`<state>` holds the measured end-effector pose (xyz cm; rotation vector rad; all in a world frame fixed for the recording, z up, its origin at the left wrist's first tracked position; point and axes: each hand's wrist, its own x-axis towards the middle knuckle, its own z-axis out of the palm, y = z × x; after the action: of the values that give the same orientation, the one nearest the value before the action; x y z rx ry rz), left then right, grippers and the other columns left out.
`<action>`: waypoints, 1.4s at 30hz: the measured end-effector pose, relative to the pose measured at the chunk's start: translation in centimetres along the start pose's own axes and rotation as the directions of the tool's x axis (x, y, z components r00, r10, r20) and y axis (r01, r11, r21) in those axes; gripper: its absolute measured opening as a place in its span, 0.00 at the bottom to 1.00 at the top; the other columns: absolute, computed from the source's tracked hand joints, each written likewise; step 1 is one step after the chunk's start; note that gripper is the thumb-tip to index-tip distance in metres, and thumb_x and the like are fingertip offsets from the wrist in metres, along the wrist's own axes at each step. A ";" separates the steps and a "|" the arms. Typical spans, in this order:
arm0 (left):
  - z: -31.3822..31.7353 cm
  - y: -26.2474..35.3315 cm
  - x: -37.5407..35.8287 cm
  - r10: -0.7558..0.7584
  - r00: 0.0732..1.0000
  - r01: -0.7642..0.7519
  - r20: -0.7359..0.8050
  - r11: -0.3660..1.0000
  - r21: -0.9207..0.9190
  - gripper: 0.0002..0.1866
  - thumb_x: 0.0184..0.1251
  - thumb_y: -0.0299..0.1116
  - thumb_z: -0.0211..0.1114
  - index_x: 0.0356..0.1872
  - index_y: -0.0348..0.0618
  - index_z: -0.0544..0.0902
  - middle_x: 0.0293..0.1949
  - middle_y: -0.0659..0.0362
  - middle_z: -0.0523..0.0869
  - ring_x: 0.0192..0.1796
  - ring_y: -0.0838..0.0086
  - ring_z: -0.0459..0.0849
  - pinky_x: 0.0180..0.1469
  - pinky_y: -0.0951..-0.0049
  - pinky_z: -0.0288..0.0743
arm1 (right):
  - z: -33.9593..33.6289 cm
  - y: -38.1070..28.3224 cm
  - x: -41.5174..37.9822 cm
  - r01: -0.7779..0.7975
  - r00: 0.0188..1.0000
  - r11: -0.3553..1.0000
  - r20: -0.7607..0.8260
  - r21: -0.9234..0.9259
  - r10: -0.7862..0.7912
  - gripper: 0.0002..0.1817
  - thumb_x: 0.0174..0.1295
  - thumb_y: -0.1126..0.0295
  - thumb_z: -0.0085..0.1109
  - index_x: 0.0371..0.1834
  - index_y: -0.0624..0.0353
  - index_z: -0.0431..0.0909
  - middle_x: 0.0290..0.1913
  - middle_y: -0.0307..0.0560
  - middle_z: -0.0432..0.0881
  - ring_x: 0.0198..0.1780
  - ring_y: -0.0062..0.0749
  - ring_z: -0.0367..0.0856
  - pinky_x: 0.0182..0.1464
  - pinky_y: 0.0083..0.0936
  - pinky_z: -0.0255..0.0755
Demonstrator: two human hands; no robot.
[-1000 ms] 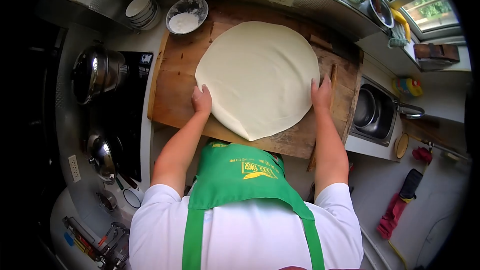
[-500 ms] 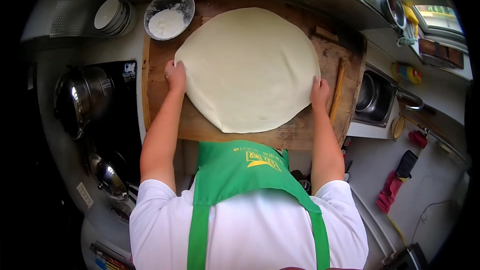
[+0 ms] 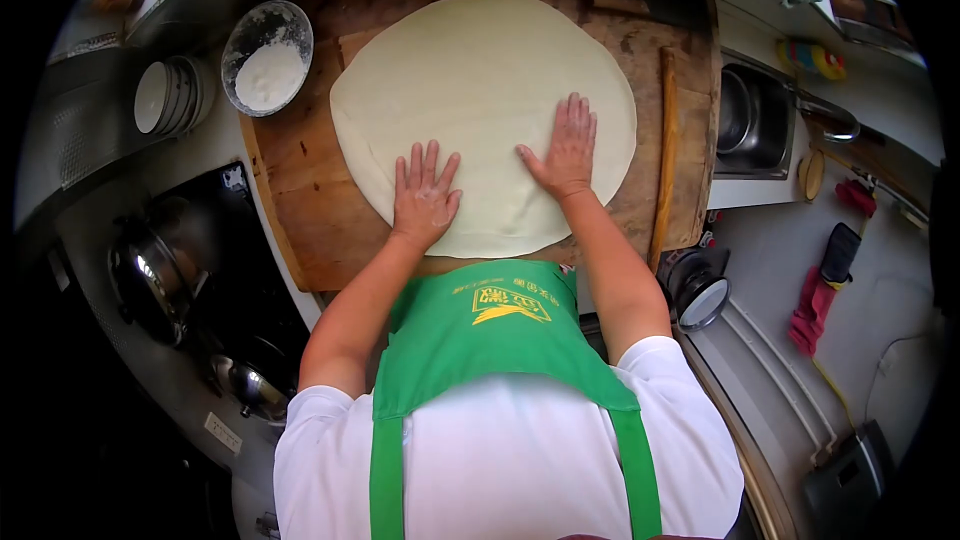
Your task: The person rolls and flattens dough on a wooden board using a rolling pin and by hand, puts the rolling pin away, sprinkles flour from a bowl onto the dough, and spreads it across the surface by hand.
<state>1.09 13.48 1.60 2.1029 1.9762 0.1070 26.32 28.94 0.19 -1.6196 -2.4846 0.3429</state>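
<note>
A large, thin round sheet of dough [image 3: 480, 70] lies spread over the wooden board [image 3: 310, 175]. My left hand [image 3: 425, 198] rests flat on its lower left part, fingers spread and dusted with flour. On the lower right part my right hand [image 3: 565, 150] lies flat too, thumb held out to the side. Neither hand grips anything. Slight creases show in the dough between and below the hands. To the right of the dough a wooden rolling pin [image 3: 665, 150] lies lengthwise on the board.
A bowl of flour [image 3: 268, 75] stands at the board's upper left corner, with stacked white bowls [image 3: 165, 98] beyond it. Left is a stove with a lidded pot [image 3: 145, 265]. A sink [image 3: 760, 125] adjoins the board's right side. A green apron [image 3: 490, 340] hangs before the near edge.
Both hands have let go of the dough's left and right edges and moved inward, now flat on its surface. The dough's outline looks smoother at the lower left. The camera view has shifted.
</note>
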 end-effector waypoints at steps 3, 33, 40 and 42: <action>-1.1 -2.0 -2.7 -0.059 0.996 0.055 0.071 0.997 0.058 0.40 0.71 0.48 0.64 0.84 0.53 0.66 0.86 0.46 0.58 0.86 0.43 0.54 0.85 0.37 0.44 | 0.2 -1.3 3.3 0.193 0.978 0.981 0.079 0.032 -0.195 0.59 0.65 0.33 0.60 0.85 0.71 0.54 0.88 0.65 0.50 0.89 0.61 0.42 0.88 0.56 0.35; -6.3 -13.9 -5.2 -0.519 0.737 0.363 -0.434 0.844 -0.394 0.12 0.64 0.20 0.64 0.48 0.38 0.85 0.63 0.42 0.82 0.72 0.38 0.76 0.72 0.45 0.72 | 7.2 -26.8 2.4 0.759 0.500 0.496 0.110 0.421 -0.859 0.46 0.68 0.39 0.60 0.77 0.69 0.70 0.81 0.66 0.66 0.85 0.63 0.57 0.86 0.59 0.44; -5.7 -10.9 1.8 -0.103 0.984 0.050 -0.144 0.941 -0.336 0.27 0.70 0.36 0.67 0.70 0.43 0.79 0.79 0.43 0.70 0.81 0.41 0.65 0.82 0.45 0.59 | 10.0 -22.8 -7.2 0.718 0.015 0.042 0.044 0.694 -0.999 0.30 0.73 0.53 0.55 0.69 0.64 0.77 0.74 0.59 0.76 0.79 0.55 0.69 0.85 0.59 0.50; -3.4 -10.2 1.7 -0.040 0.994 0.014 -0.101 0.970 -0.243 0.32 0.71 0.42 0.66 0.75 0.45 0.75 0.81 0.44 0.66 0.83 0.42 0.61 0.84 0.45 0.54 | 10.0 -20.2 -7.4 0.691 -0.166 -0.142 -0.035 0.709 -0.985 0.28 0.74 0.56 0.52 0.69 0.63 0.77 0.74 0.57 0.76 0.79 0.52 0.70 0.85 0.59 0.51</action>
<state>-9.43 16.06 2.36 1.9501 1.9372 0.4397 9.01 13.29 -3.89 0.9893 -2.6648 1.1725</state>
